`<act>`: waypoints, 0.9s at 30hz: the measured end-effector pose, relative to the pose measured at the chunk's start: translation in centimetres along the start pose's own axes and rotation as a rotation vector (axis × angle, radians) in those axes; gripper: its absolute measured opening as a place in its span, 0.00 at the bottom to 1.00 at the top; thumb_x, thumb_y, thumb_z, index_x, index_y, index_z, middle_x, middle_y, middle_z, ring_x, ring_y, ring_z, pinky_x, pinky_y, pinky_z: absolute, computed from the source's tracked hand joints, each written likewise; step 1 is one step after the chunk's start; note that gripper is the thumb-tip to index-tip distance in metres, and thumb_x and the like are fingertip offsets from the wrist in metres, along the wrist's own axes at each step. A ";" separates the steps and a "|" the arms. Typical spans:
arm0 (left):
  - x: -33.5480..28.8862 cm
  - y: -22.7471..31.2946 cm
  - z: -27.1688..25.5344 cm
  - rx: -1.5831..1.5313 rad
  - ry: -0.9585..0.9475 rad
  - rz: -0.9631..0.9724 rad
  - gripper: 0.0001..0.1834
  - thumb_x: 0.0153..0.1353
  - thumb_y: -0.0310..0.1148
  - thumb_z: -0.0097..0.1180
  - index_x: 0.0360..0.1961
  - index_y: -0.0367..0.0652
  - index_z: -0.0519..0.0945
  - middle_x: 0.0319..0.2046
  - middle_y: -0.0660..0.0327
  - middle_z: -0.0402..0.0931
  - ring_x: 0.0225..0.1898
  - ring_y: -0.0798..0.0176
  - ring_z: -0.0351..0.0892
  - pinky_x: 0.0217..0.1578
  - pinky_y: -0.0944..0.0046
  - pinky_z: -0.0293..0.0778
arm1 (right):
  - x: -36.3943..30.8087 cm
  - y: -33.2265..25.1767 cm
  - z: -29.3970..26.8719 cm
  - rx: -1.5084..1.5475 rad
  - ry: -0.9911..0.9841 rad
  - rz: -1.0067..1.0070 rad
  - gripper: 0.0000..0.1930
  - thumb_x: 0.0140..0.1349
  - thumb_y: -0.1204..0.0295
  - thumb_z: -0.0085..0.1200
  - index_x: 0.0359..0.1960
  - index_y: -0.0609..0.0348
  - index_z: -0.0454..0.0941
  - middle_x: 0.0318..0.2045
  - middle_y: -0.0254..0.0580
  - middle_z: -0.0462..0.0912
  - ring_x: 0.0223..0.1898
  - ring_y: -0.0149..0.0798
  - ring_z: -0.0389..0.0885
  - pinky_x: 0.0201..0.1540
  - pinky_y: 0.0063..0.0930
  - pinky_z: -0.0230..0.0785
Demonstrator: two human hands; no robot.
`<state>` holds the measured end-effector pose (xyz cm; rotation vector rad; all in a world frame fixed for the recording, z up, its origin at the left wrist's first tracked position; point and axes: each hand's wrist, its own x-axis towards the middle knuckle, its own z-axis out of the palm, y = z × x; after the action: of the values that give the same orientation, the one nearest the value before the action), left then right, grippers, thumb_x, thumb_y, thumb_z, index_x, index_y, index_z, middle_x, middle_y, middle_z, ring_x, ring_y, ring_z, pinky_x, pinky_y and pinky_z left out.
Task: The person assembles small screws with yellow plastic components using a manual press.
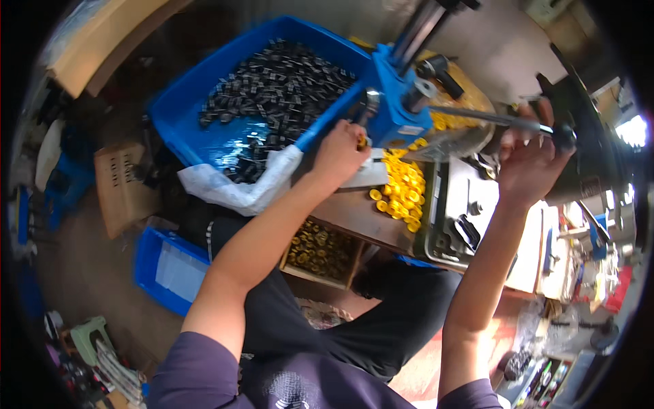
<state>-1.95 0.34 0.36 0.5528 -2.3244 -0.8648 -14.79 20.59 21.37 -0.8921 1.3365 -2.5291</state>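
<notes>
Press (pixel 390 102): blue, standing just right of the tub (pixel 178 126) of black parts (pixel 279 85).
Left hand (pixel 340 153): fingertips pinching a small yellow part (pixel 362 142) beside the press.
Right hand (pixel 528 160): fingers curled around the lever (pixel 477 116), near its knob (pixel 564 137).
Yellow caps (pixel 405 185): heaped on the table (pixel 357 213), near side of the press.

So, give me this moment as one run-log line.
left hand: at blue arbor press | right hand: on metal lever | yellow caps: piled on table
</notes>
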 end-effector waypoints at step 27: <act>3.4 -20.4 -24.9 1.087 -0.703 -0.013 0.08 0.50 0.22 0.62 0.29 0.48 0.87 0.33 0.56 0.85 0.39 0.49 0.86 0.38 0.52 0.81 | -4.7 22.2 -11.5 -1.572 -0.566 0.161 0.07 0.57 0.76 0.58 0.36 0.59 0.85 0.36 0.49 0.86 0.39 0.53 0.85 0.43 0.41 0.77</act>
<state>15.22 -26.99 2.81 0.7506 -3.3513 0.3962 -20.57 17.38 -3.17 -1.3351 2.7631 -0.5376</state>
